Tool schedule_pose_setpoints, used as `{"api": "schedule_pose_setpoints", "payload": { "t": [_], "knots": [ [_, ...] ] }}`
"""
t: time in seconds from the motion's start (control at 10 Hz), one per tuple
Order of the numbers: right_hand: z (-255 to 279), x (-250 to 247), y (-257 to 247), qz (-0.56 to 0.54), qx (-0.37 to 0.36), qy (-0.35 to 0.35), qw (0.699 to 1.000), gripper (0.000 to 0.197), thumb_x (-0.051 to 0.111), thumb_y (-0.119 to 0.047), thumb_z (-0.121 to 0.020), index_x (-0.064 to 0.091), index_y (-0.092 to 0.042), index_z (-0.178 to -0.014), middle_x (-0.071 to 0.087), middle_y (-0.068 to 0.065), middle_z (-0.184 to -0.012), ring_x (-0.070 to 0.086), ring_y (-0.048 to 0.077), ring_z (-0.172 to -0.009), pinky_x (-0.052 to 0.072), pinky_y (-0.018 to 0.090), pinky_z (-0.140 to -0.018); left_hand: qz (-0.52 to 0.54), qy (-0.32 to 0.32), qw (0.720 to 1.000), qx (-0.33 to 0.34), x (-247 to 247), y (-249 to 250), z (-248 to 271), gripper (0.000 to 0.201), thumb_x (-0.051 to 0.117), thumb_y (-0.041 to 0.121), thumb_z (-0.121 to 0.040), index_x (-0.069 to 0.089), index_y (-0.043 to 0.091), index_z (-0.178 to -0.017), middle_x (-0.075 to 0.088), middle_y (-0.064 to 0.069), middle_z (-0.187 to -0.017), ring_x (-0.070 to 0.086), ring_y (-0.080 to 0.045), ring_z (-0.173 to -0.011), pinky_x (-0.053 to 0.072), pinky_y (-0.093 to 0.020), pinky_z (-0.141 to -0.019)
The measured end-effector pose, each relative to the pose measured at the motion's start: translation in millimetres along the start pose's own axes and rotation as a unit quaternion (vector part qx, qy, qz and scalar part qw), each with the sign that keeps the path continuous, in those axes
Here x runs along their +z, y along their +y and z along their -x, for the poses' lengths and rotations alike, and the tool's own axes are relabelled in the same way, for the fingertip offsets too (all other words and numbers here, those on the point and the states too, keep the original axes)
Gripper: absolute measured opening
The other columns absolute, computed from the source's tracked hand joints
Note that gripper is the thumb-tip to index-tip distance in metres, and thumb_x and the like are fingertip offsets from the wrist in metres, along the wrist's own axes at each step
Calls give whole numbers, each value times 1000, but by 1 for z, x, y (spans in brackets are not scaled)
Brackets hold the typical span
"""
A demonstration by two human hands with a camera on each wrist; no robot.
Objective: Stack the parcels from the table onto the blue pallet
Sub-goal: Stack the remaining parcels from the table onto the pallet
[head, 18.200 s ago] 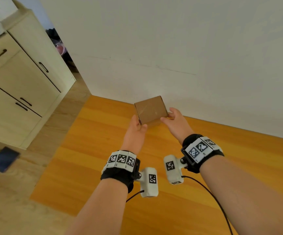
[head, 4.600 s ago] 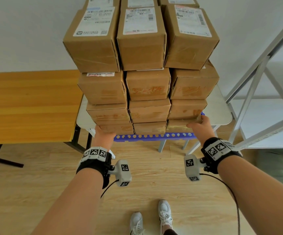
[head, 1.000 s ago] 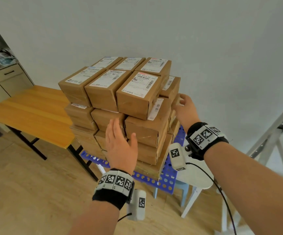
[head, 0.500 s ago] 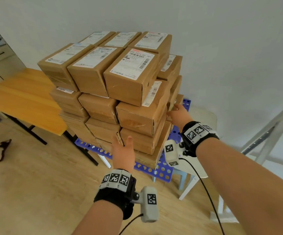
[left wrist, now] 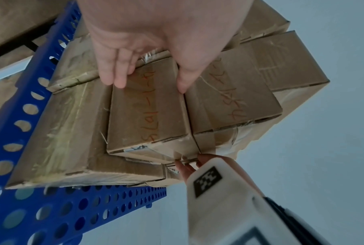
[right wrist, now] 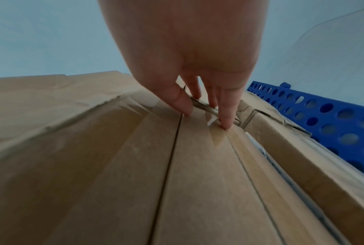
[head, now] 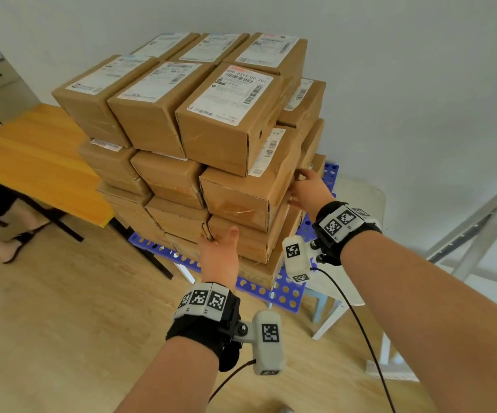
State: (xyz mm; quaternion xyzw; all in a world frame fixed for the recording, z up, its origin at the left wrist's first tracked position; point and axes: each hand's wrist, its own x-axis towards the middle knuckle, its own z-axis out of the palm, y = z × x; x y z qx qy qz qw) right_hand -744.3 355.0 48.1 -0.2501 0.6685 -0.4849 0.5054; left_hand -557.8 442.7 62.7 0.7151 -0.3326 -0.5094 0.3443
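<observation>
white stool (head: 360,198) | carries blue pallet (head: 283,293) | pallet carries stacked parcels (head: 229,129)

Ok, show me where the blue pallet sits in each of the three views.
Head: the blue pallet shows lower centre, under the parcel stack.
Left wrist: it fills the left side and bottom.
Right wrist: only a strip at the right edge.
Shared landmark: its round holes beside the brown cardboard.
</observation>
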Motion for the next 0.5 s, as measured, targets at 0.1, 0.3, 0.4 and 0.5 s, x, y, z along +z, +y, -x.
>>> {"api": "schedule_pose_setpoints", "payload": {
  "t": [0.1, 0.3, 0.4, 0.5],
  "knots": [
    [-3, -4, 6, 19, -11, -1, 1000, 64, 50, 0, -92, 34, -22, -150, 58, 14, -130, 62, 28, -109, 55, 44, -93, -8, -1, 1000, 7, -1, -3, 3, 80, 59, 45, -92, 16, 13, -153, 31, -7, -155, 32, -29, -140, 30, -42, -110],
    [4, -22, 31, 98, -36, 67, 992, 55, 48, -9, -96, 34, -17, -149, 55, -3, -88, 52, 12, -64, 45, 21, -52, -18, 23, 1000, -9, -2, -21, -4, 56, 36, 36, -103, 20, 15, -153, 30, -12, -155, 36, -33, -138, 33, -44, -107],
    [1, -26, 47, 133, -11, 59, 989, 60, 48, -11, -98, 25, -16, -153, 50, 1, -96, 47, 11, -61, 41, 23, -51, -52, 18, 998, -6, -1, -36, -12, 45, 40, 28, -103, 38, 0, -138, 46, -24, -138, 46, -40, -125, 39, -44, -101],
    [-4, -26, 60, 130, -9, 39, 991, 63, 53, -12, -95, 25, -12, -152, 45, 4, -111, 53, 19, -88, 54, 38, -82, -86, -19, 995, -36, 3, -47, -19, 44, 43, 27, -101, 43, -3, -134, 52, -26, -131, 53, -42, -119, 45, -47, -100]
  ]
}}
